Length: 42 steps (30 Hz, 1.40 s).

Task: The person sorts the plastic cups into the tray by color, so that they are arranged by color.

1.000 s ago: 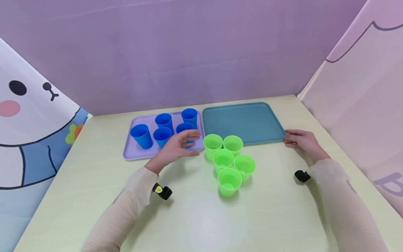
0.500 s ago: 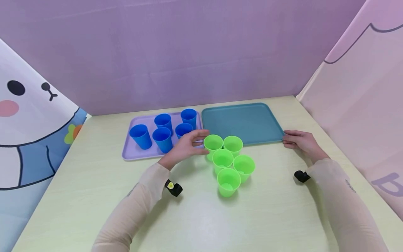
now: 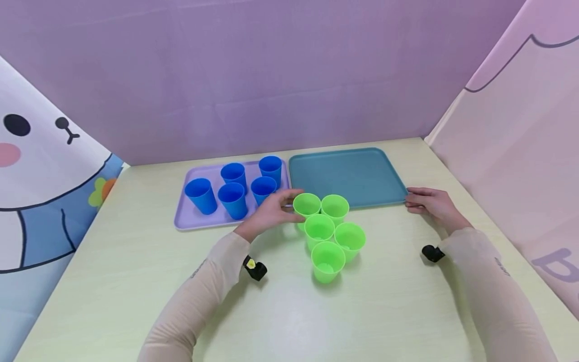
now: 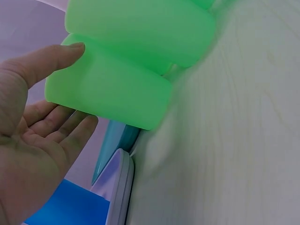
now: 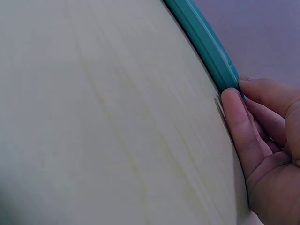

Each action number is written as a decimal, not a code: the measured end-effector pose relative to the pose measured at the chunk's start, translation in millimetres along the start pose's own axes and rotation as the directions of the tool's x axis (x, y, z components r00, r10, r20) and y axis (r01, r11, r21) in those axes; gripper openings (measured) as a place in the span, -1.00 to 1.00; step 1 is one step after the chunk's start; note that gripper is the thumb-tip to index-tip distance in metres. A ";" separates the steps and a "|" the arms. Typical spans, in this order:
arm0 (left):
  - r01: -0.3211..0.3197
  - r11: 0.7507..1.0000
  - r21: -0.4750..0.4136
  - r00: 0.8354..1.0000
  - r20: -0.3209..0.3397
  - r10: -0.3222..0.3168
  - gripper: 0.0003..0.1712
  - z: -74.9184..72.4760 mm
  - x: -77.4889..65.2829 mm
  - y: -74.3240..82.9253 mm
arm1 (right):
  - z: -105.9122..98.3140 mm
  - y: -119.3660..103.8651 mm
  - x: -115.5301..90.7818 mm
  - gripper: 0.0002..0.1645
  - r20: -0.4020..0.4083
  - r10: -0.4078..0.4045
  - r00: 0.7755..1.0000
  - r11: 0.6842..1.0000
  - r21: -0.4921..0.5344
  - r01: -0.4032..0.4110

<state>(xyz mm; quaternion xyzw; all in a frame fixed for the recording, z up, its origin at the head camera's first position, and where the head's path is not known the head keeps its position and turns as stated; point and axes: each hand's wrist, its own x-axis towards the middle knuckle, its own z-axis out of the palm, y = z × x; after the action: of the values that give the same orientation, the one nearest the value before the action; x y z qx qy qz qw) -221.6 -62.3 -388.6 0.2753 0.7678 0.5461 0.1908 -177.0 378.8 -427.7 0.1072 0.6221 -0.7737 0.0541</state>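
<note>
Several green cups (image 3: pixel 328 261) stand upright, packed close together on the table. My left hand (image 3: pixel 273 211) is at the back left green cup (image 3: pixel 307 205), thumb on the near side and fingers on the far side. In the left wrist view, the thumb overlaps that cup (image 4: pixel 112 89) near its rim, and the fingertips lie along its other side. With thumb and fingers, my right hand (image 3: pixel 434 205) pinches the near right corner of a teal tray (image 3: pixel 348 176). The right wrist view shows the tray's rim (image 5: pixel 206 42) at the fingertips.
Left of the teal tray, and right up against it, lies a lilac tray (image 3: pixel 190 221) bearing several upright blue cups (image 3: pixel 201 196). A purple fabric wall (image 3: pixel 289 75) rises behind the trays, with printed panels on both sides of the table (image 3: pixel 384 301).
My left hand has moved right, from above the lilac tray's edge to the back left green cup, its fingers now round it. The right hand stays at the teal tray's corner.
</note>
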 end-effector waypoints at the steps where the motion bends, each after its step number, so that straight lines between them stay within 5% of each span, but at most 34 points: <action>1: 0.002 1.000 -0.003 1.000 -0.002 -0.002 -0.17 0.3 0.2 -0.1 | 0.0 0.2 0.2 -0.65 0.001 -0.003 1.000 1.000 0.001 0.003; 26: -0.014 0.999 0.046 0.998 -0.057 0.017 -0.25 -9.9 9.6 17.7 | -1.4 1.2 2.0 -0.67 0.006 -0.012 1.000 1.000 -0.015 0.012; 42: 0.010 0.999 -0.034 0.986 -0.164 -0.015 -0.25 -10.4 40.1 32.4 | 0.2 0.3 -0.1 -0.73 0.007 -0.013 1.000 1.000 -0.026 0.013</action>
<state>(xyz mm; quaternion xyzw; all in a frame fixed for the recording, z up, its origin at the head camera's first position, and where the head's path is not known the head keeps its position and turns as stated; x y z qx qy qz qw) -251.9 -36.4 -354.3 0.2214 0.7737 0.5781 0.1351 -176.8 378.6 -427.9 0.0996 0.6327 -0.7661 0.0526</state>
